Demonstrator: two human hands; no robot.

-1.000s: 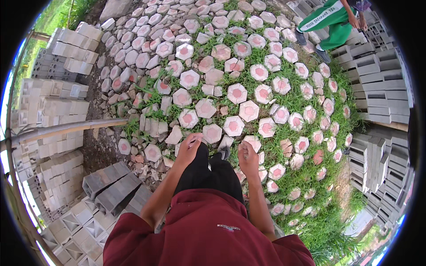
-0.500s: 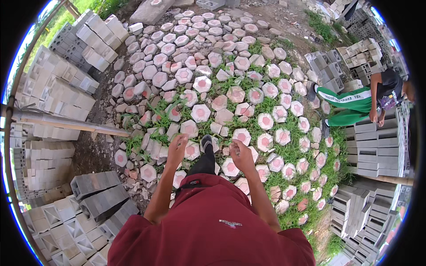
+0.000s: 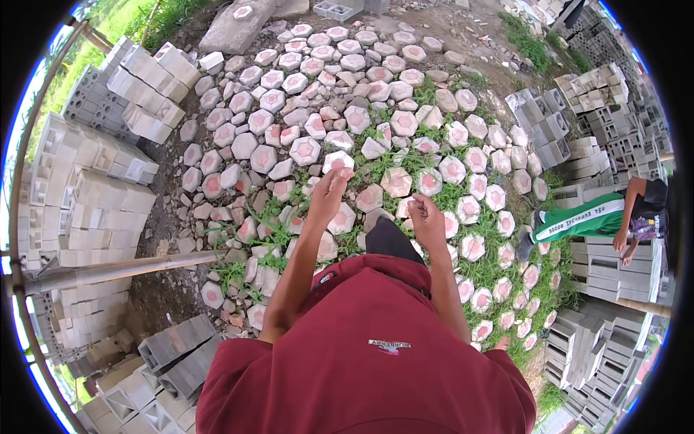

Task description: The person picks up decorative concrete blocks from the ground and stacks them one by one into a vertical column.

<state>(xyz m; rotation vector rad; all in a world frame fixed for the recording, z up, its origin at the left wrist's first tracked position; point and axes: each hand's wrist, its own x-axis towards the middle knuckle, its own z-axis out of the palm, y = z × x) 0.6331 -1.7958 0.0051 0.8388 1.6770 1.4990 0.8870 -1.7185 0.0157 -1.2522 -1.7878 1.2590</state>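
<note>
My left hand [image 3: 330, 192] hangs in the air above the ground, its fingers loosely bent and apart from the thumb, with nothing seen in it. Just beyond its fingertips lies a hexagonal paving block [image 3: 337, 160], pale grey with a reddish centre. My right hand [image 3: 428, 218] is also raised and holds nothing visible, its fingers half curled with a gap beside the thumb. A worn hexagonal block [image 3: 396, 181] lies on the ground ahead of it. One dark trouser leg [image 3: 394, 239] shows between my forearms.
Hexagonal blocks, stones and grass cover the uneven ground. Hollow concrete blocks are stacked at left [image 3: 108, 210] and right [image 3: 614, 267]. A pole [image 3: 123, 271] reaches in from the left. A person in green trousers [image 3: 582, 217] stands at right. A slab [image 3: 235, 27] lies far ahead.
I have stepped forward, so the near blocks sit closer to me. Both hands have risen in view and shifted right. The person at right appears lower in the picture.
</note>
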